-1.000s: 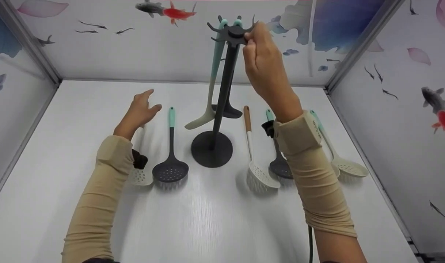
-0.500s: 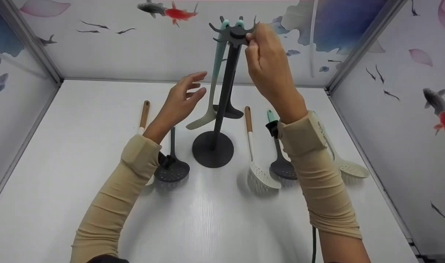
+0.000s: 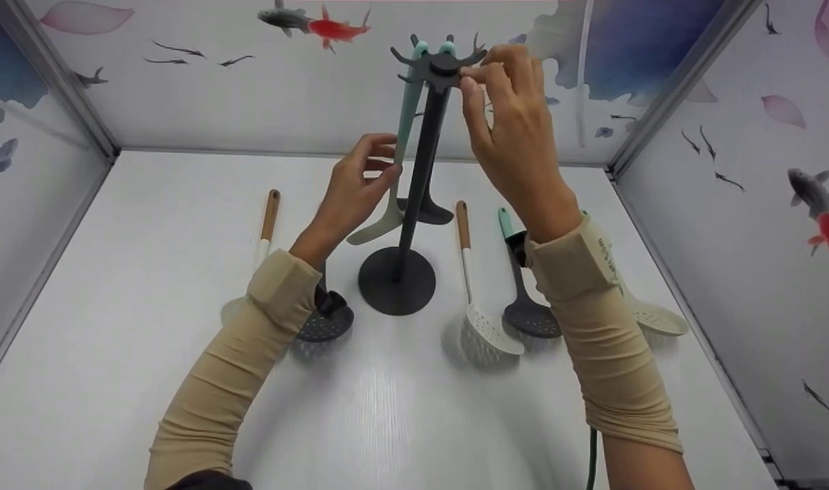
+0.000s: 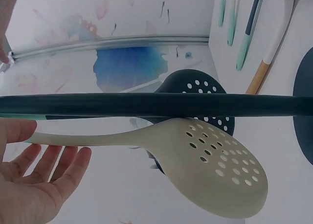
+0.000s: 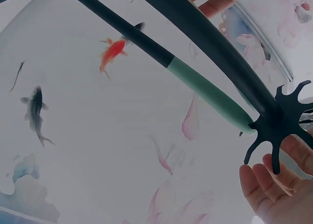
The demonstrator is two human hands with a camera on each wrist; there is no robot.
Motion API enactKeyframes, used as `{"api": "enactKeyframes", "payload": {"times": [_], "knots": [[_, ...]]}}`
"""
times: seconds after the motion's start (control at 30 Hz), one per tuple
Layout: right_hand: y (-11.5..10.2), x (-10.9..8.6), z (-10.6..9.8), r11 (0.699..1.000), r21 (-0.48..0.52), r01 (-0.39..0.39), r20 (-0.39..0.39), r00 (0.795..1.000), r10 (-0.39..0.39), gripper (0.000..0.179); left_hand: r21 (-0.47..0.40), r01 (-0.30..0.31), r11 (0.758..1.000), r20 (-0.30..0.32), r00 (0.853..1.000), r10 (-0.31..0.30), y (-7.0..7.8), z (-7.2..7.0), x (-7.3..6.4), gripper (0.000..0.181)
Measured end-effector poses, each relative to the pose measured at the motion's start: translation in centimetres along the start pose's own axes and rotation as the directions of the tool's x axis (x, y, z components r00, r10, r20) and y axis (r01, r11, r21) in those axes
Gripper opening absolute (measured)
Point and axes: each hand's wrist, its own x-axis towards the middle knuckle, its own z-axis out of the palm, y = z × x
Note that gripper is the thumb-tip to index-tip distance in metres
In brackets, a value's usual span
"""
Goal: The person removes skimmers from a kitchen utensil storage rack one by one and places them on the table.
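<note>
A black utensil rack (image 3: 424, 146) stands mid-table with a cream skimmer (image 4: 215, 170) and a dark skimmer (image 4: 188, 79) hanging from it. My left hand (image 3: 352, 187) is at the mint-and-cream handle of the cream skimmer, thumb in front and fingers behind it. In the left wrist view, the upper end of that handle is hidden by the thumb. My right hand (image 3: 516, 129) holds the rack's hooked top at its right side with thumb and forefinger. Its other fingers lie loosely extended among the hooks in the right wrist view. The dark skimmer's green handle (image 5: 210, 94) hangs beyond the pole.
Several more skimmers lie on the white table (image 3: 360, 422). A wood-handled one (image 3: 269, 218) and a dark one (image 3: 326, 325) lie left of the round base (image 3: 397, 289). Right of it are a white one (image 3: 493, 330), a dark one (image 3: 531, 318) and a cream one (image 3: 659, 320). Printed panels surround the table.
My left hand has moved right and slightly up from the table's left side to the cream skimmer's handle. My right hand stays at the rack top, its fingers less tightly curled.
</note>
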Motion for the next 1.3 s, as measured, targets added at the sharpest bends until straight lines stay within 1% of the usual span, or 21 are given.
{"api": "enactKeyframes", "payload": {"times": [0.1,0.23,0.33,0.5,0.6,0.77,1.0,1.3], "knots": [[-0.10,-0.08,0.09,1.000,0.000,-0.004,-0.049,0.999,0.004,0.032,0.001,-0.001,1.000,-0.008,1.000,0.001,0.01,0.15,0.04,0.038],[-0.08,-0.06,0.11,0.999,0.033,0.022,-0.099,0.995,-0.018,0.029,0.001,0.003,1.000,-0.014,1.000,-0.003,0.05,0.30,0.13,0.036],[0.01,0.02,-0.02,0.997,0.061,0.043,-0.119,0.992,-0.036,0.027,0.008,0.007,1.000,-0.008,1.000,-0.007,0.17,0.36,0.23,0.036],[0.21,0.15,0.04,0.995,0.078,0.064,-0.142,0.988,-0.052,0.025,0.039,0.025,0.999,0.002,1.000,-0.025,0.22,0.49,0.35,0.037],[0.27,0.21,0.12,0.995,0.080,0.063,-0.145,0.988,-0.051,0.025,0.061,0.029,0.998,-0.006,1.000,-0.029,0.10,0.54,0.48,0.037],[0.30,0.33,0.17,0.995,0.079,0.061,-0.137,0.989,-0.050,0.024,0.074,0.028,0.997,-0.030,0.999,-0.026,-0.04,0.44,0.55,0.033],[0.24,0.49,0.17,0.997,0.055,0.055,-0.116,0.992,-0.048,0.025,0.063,0.041,0.997,-0.040,0.998,-0.039,0.03,0.21,0.34,0.030],[0.12,0.57,0.20,0.997,0.053,0.048,-0.107,0.993,-0.042,0.024,0.038,0.025,0.999,-0.075,0.997,-0.023,0.30,-0.06,0.21,0.031]]}}
